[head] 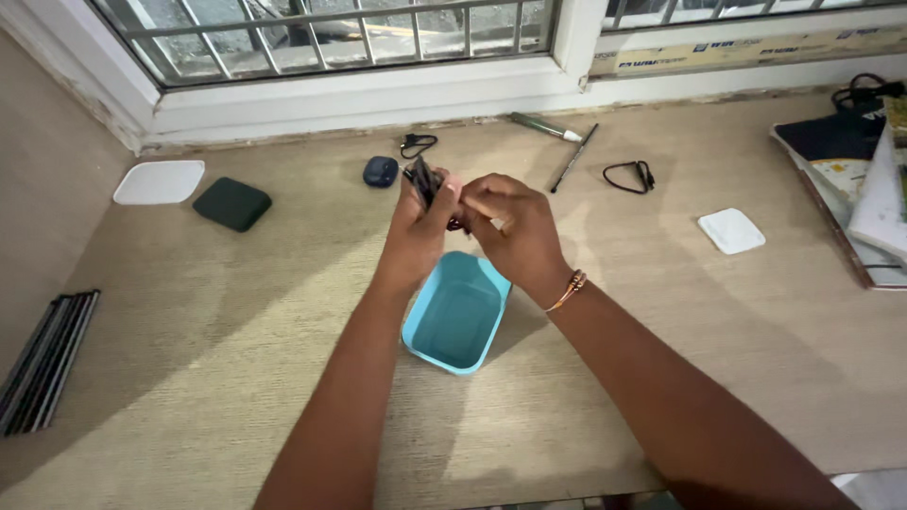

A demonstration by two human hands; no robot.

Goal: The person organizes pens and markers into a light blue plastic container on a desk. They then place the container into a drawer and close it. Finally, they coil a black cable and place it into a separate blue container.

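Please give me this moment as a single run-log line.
left hand: holds dark cable bundle | right hand: fingers on bundle | turquoise tub: open, below hands | table: cases, pens, cables

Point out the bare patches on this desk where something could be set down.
Widest: between the dark strips and the blue tub. Another between the white pad and the right hand. Crowded along the window: earbud case, pens, cables.

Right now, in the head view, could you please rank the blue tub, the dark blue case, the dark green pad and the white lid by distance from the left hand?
1. Blue tub: just below the left hand.
2. Dark blue case: up and slightly left.
3. Dark green pad: farther left.
4. White lid: far left, by the wall.
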